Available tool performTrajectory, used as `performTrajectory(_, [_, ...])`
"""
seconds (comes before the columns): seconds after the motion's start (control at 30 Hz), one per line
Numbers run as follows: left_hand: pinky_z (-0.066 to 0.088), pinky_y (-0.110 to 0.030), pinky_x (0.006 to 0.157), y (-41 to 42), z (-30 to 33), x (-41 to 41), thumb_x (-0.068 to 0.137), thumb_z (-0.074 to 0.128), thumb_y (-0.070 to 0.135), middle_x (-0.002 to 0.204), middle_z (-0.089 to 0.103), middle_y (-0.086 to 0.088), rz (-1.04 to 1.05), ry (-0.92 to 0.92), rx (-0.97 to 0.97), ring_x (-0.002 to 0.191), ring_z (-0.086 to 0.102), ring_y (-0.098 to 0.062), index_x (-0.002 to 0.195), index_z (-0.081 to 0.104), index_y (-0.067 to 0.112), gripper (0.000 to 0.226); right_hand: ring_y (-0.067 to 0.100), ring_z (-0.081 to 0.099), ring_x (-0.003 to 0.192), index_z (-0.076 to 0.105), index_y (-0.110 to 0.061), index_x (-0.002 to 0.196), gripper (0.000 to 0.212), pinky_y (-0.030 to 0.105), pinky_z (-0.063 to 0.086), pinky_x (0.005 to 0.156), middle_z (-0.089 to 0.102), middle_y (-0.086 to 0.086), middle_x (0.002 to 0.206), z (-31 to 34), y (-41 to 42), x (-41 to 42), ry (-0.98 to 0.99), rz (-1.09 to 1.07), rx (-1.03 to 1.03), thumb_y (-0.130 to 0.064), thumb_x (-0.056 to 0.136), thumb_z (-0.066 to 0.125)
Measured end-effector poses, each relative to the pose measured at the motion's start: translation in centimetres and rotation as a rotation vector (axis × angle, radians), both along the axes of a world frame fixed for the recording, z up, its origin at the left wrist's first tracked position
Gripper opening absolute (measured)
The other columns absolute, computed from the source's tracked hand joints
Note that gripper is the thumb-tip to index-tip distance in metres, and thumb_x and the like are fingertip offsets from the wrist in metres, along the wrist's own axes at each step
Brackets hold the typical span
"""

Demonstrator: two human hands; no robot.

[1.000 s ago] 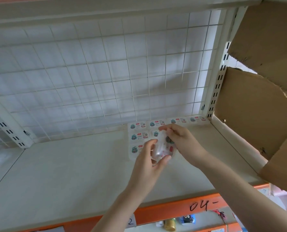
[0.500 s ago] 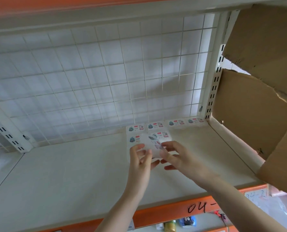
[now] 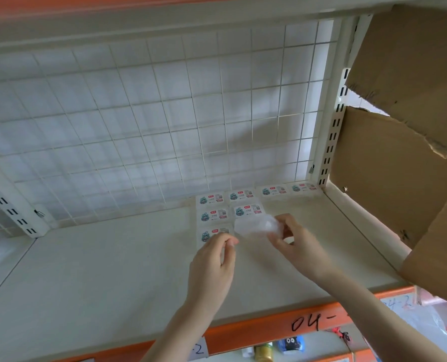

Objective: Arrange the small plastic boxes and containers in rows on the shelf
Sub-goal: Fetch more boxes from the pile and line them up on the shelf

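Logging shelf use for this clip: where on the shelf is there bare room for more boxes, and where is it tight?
Bare shelf runs from the left upright to the labelled boxes, and along the front edge. A smaller bare patch lies between the right hand and the cardboard. Crowded: the back right, where boxes sit in rows against the wire grid.

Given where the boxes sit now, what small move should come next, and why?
Probably lower the clear box held by the right hand into the gap just below the second-row box, beside the front-left box, to continue that row.
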State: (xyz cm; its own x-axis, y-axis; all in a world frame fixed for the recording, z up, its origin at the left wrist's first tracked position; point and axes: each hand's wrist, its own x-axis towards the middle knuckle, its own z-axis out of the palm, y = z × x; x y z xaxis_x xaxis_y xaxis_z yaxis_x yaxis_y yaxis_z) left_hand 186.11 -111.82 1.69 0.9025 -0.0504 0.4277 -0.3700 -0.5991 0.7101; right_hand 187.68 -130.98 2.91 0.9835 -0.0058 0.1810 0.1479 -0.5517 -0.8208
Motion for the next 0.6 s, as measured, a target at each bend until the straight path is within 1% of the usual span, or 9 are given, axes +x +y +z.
performTrajectory(0.07, [0.046, -0.02, 0.069, 0.7, -0.1, 0.5, 0.09, 0.051, 0.018, 0.093, 0.067, 0.013, 0.083, -0.065, 0.086, 0.082, 0.058, -0.004, 0.09, 0.064, 0.019, 0.013, -0.002, 0.055, 0.085, 0.053, -0.029, 0.105, 0.022, 0.004, 0.039, 0.066, 0.056, -0.018, 0.089, 0.1, -0.8, 0.2, -0.031, 0.003, -0.065, -0.022, 0.087, 0.065])
performTrajectory(0.17, [0.046, -0.025, 0.069, 1.4, -0.4, 1.2, 0.079, 0.062, -0.003, 0.094, 0.067, 0.004, 0.129, -0.138, 0.24, 0.089, 0.06, -0.017, 0.091, 0.065, 0.014, 0.021, -0.001, 0.054, 0.082, 0.06, -0.025, 0.107, 0.028, 0.006, 0.039, 0.067, 0.056, -0.023, 0.093, -0.3, -1.7, 1.0, -0.048, 0.06, -0.184, -0.007, 0.086, 0.062])
performTrajectory(0.23, [0.05, -0.031, 0.069, 1.6, -0.8, 1.5, 0.075, 0.065, -0.006, 0.093, 0.068, 0.0, 0.118, -0.135, 0.289, 0.087, 0.062, -0.023, 0.092, 0.065, 0.012, 0.025, 0.007, 0.055, 0.094, 0.061, -0.025, 0.106, 0.035, 0.012, 0.041, 0.073, 0.058, -0.02, 0.098, -0.7, -2.1, 1.6, -0.076, 0.081, -0.271, 0.003, 0.087, 0.053])
performTrajectory(0.3, [0.052, -0.035, 0.068, 1.7, -1.1, 1.6, 0.073, 0.066, -0.007, 0.092, 0.068, -0.001, 0.113, -0.125, 0.323, 0.085, 0.063, -0.025, 0.093, 0.066, 0.012, 0.027, 0.016, 0.051, 0.104, 0.063, -0.025, 0.107, 0.042, 0.021, 0.041, 0.083, 0.058, -0.008, 0.105, -0.7, -2.6, 2.2, -0.09, 0.094, -0.345, 0.008, 0.086, 0.048])
performTrajectory(0.37, [0.052, -0.035, 0.068, 1.6, -1.4, 1.4, 0.071, 0.069, -0.007, 0.09, 0.068, -0.001, 0.11, -0.138, 0.361, 0.084, 0.064, -0.025, 0.091, 0.066, 0.012, 0.028, 0.02, 0.05, 0.106, 0.067, -0.02, 0.109, 0.042, 0.018, 0.037, 0.085, 0.058, 0.002, 0.108, -0.3, -2.9, 2.5, -0.057, 0.115, -0.371, 0.01, 0.084, 0.05])
performTrajectory(0.43, [0.053, -0.034, 0.07, 1.6, -1.6, 1.4, 0.068, 0.071, -0.007, 0.09, 0.068, 0.0, 0.105, -0.155, 0.395, 0.085, 0.064, -0.024, 0.089, 0.066, 0.012, 0.029, 0.018, 0.052, 0.103, 0.066, -0.02, 0.11, 0.033, 0.006, 0.035, 0.077, 0.057, 0.002, 0.107, 0.1, -3.0, 2.6, 0.005, 0.108, -0.33, 0.001, 0.09, 0.051])
performTrajectory(0.47, [0.053, -0.034, 0.071, 1.6, -1.6, 1.3, 0.067, 0.071, -0.008, 0.09, 0.068, 0.0, 0.103, -0.159, 0.404, 0.086, 0.064, -0.024, 0.088, 0.066, 0.012, 0.03, 0.015, 0.052, 0.103, 0.063, -0.022, 0.112, 0.028, 0.006, 0.036, 0.076, 0.056, -0.001, 0.109, 0.2, -2.9, 2.5, 0.042, 0.105, -0.307, -0.007, 0.093, 0.051])
performTrajectory(0.53, [0.052, -0.035, 0.073, 1.7, -1.8, 1.3, 0.065, 0.072, -0.008, 0.09, 0.067, 0.001, 0.11, -0.165, 0.41, 0.087, 0.064, -0.024, 0.087, 0.066, 0.013, 0.031, 0.012, 0.045, 0.111, 0.055, -0.027, 0.121, 0.03, 0.016, 0.038, 0.087, 0.049, -0.006, 0.117, 0.0, -2.6, 2.1, 0.098, 0.12, -0.328, -0.026, 0.09, 0.059])
performTrajectory(0.6, [0.051, -0.036, 0.074, 1.6, -1.9, 1.3, 0.064, 0.072, -0.008, 0.091, 0.066, 0.001, 0.124, -0.167, 0.42, 0.088, 0.063, -0.023, 0.087, 0.065, 0.014, 0.033, 0.011, 0.036, 0.117, 0.048, -0.028, 0.129, 0.051, 0.024, 0.034, 0.097, 0.04, -0.008, 0.123, -0.6, -2.5, 1.8, 0.12, 0.139, -0.424, -0.035, 0.083, 0.068])
